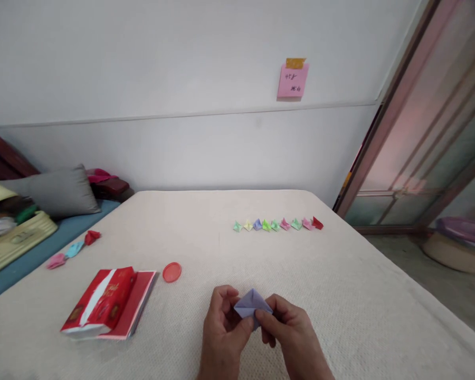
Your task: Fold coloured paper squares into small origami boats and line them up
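Left hand (226,326) and right hand (291,323) pinched purple paper (252,302), apparently part-folded; folded-paper row (275,226), seemingly finished, lay at its one o'clock.

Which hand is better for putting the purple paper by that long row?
Probably the right hand: it and the left hand both pinch the purple paper, but the long row lies more toward the right.

On the pink note (290,94) fixed to the white wall (162,63), a handwritten line (290,77) in dark ink appears to read "458", its last figure loosely formed; the second line of marks (295,88), below and toward the right, cannot be made out; gold lettering (112,288) on the red packet (98,300) is too blurred to read
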### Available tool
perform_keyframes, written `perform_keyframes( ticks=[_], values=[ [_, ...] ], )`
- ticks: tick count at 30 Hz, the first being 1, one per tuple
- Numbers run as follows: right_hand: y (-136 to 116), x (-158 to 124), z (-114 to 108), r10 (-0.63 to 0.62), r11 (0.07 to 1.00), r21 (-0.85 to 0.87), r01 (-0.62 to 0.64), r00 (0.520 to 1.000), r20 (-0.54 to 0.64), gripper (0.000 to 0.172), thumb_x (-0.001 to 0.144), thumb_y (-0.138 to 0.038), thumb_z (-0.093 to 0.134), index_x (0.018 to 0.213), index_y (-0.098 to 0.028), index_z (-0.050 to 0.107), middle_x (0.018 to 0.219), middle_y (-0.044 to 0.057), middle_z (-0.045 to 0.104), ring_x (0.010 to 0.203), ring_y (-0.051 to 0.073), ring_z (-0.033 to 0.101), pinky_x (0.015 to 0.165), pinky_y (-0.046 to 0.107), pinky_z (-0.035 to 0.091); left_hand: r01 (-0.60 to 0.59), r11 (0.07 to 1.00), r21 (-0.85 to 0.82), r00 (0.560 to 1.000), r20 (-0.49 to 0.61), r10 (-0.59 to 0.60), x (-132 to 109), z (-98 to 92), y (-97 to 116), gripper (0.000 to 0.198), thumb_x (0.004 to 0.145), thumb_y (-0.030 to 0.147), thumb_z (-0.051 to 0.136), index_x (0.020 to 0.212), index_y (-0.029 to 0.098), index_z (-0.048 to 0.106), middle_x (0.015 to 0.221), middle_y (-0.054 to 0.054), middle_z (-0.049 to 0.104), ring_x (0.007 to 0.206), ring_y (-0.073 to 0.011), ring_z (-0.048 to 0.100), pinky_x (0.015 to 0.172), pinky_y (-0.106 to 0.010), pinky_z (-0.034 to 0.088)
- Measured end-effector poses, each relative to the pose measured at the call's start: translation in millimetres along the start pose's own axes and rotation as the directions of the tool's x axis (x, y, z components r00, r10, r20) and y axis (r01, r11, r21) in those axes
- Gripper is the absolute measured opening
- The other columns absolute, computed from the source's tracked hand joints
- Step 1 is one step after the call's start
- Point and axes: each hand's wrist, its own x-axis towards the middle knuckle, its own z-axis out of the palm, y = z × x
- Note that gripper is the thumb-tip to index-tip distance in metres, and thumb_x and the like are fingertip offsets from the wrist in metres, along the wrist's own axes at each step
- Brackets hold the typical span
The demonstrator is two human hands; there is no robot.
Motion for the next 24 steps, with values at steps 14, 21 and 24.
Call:
perform_keyframes(
  ticks=[14,21,24],
  values=[
    [-4,4,-6,0.152,0.97,0.17,-0.174,0.979,0.137,0.019,0.065,-0.03,0.076,0.07,-0.012,0.072,0.043,0.0,0.06,0.036,0.007,0.046,0.037,0.019,0.025,0.013,1.0,0.003,0.998,-0.069,-0.013,8,-9.2,-1,0.036,0.063,0.02,0.077,0.092,0.02,0.055,0.058,0.006,0.061,0.053,-0.0108,0.054,0.053,-0.022,0.041],
    [-8,1,-1,0.093,0.985,0.142,-0.102,0.993,0.067,0.013,0.071,-0.024,0.069,0.068,-0.012,0.073,0.042,0.0,0.059,0.037,0.007,0.046,0.039,0.019,0.028,0.014,0.999,-0.039,0.996,-0.091,-0.018,13,-14.5,-5,0.039,0.062,0.021,0.077,0.094,0.021,0.054,0.063,0.004,0.064,0.056,-0.0122,0.056,0.053,-0.022,0.041],
    [-9,0,-2,0.076,0.988,0.133,-0.081,0.996,0.042,0.015,0.072,-0.026,0.069,0.07,-0.012,0.073,0.042,0.0,0.059,0.038,0.008,0.046,0.04,0.019,0.028,0.041,0.997,-0.059,0.995,-0.089,-0.046,13,-15.3,-7,0.04,0.063,0.019,0.076,0.096,0.021,0.053,0.066,0.003,0.066,0.058,-0.0123,0.057,0.054,-0.022,0.042]
  ],
)
